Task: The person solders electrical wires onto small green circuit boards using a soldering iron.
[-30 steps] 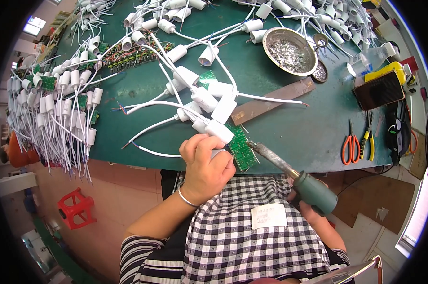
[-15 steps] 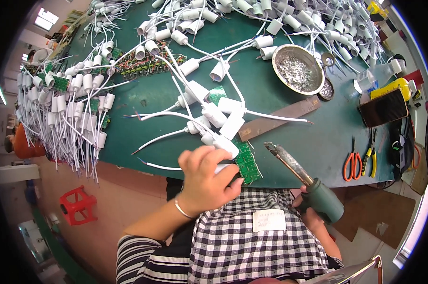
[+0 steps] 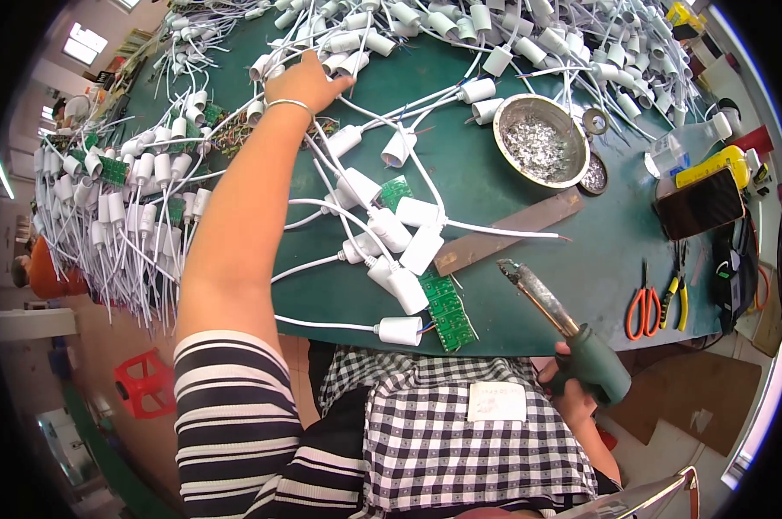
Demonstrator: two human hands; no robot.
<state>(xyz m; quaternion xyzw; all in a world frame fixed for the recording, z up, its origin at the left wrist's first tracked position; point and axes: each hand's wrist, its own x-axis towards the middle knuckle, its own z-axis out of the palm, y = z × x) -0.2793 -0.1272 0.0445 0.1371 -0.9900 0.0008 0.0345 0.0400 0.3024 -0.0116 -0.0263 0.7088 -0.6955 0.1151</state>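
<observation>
My left hand [image 3: 304, 82] is stretched far across the green table [image 3: 529, 285], its fingers spread over a pile of white lamp sockets with white cords [image 3: 347, 39]; whether it grips one I cannot tell. My right hand [image 3: 568, 394] sits low by my lap, closed on the green handle of a soldering iron [image 3: 564, 333] whose dark tip points up and to the left. A green circuit board [image 3: 450, 311] lies at the table's near edge beside white sockets [image 3: 399, 290]. A checked cloth [image 3: 460, 432] covers my lap.
A metal bowl of solder scraps [image 3: 539, 138] and a flat brown bar [image 3: 507, 233] lie mid-table. Orange scissors and yellow pliers [image 3: 659, 298], a phone [image 3: 698, 203] and a yellow device [image 3: 711, 169] sit at right. Finished sockets with wires hang over the left edge [image 3: 105, 225]. A red stool [image 3: 144, 385] stands below.
My left hand has left the circuit board at the near edge and reached far forward to the socket pile. The soldering iron has lifted off the board and drawn back slightly.
</observation>
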